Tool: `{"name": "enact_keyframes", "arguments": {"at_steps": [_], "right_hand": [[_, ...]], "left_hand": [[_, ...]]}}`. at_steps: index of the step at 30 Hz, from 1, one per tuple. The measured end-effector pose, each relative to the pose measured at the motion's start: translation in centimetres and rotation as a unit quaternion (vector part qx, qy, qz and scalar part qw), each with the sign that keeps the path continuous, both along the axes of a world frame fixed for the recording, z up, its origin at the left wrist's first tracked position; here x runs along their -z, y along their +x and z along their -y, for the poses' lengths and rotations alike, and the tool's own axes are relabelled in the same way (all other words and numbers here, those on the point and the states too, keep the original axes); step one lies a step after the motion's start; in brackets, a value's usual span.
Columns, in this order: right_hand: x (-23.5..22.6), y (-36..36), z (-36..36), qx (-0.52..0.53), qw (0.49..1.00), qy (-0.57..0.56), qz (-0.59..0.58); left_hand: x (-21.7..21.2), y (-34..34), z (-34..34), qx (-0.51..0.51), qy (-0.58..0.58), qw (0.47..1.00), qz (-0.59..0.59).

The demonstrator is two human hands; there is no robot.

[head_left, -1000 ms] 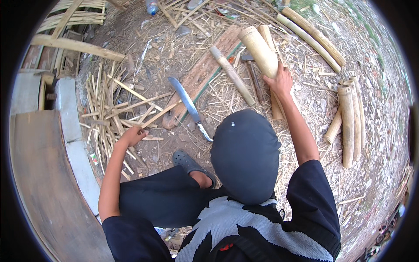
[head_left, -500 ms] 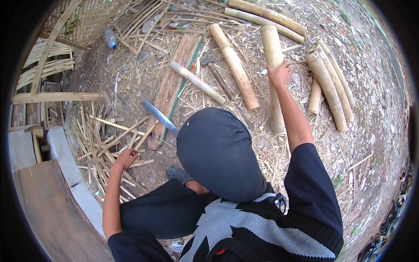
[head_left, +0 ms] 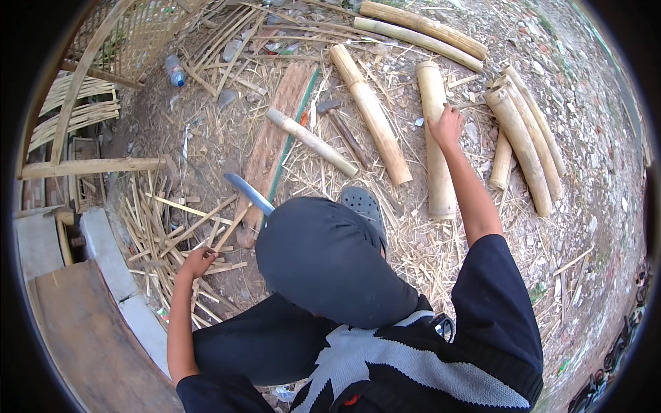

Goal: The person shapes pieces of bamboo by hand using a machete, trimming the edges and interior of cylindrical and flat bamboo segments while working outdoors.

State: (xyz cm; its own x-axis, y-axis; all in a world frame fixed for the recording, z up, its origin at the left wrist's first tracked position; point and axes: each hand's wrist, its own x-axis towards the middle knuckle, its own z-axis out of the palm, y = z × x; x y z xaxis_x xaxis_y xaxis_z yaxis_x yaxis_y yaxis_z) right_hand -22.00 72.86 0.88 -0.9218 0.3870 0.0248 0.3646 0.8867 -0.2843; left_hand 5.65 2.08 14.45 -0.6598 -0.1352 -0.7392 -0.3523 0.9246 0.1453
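The right hand point(head_left: 446, 126) reaches out over the ground and lies on a thick pale bamboo section point(head_left: 436, 141), its fingers curled over the upper left side of the culm so that the bamboo runs from beyond the fingertips back toward the person, past the wrist and alongside the forearm. Whether the fingers close fully round it cannot be told, since their tips are hidden behind the culm. Just left of those fingers lies another bamboo section point(head_left: 370, 112), slanted, and farther left a thinner pale stick point(head_left: 311, 142) beside a reddish wooden plank point(head_left: 273, 148). To the right of the fingers, well apart, lies a bundle of bamboo poles point(head_left: 523, 141). The left hand point(head_left: 197, 262) hangs low by the person's knee, fingers loosely bent and together, resting on or just above a scatter of split bamboo strips point(head_left: 162, 224); it is not plain that they grip anything. A curved blade point(head_left: 249, 193) lies just beyond and to the right of these fingers, its handle end hidden under the dark knee. A dark clog point(head_left: 363, 206) sits between the two hands.
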Motion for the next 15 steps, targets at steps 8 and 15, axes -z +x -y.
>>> {"name": "enact_keyframes", "arguments": {"at_steps": [8,15], "right_hand": [[-1.2,-7.6,2.7,-0.044,0.997,0.048,-0.047],[0.6,-18.9,2.6,-0.058,0.994,0.066,-0.058]], "left_hand": [[1.7,-1.7,0.1,-0.024,0.012,1.0,-0.006],[2.2,-3.9,0.8,-0.071,0.032,0.997,-0.027]]}}
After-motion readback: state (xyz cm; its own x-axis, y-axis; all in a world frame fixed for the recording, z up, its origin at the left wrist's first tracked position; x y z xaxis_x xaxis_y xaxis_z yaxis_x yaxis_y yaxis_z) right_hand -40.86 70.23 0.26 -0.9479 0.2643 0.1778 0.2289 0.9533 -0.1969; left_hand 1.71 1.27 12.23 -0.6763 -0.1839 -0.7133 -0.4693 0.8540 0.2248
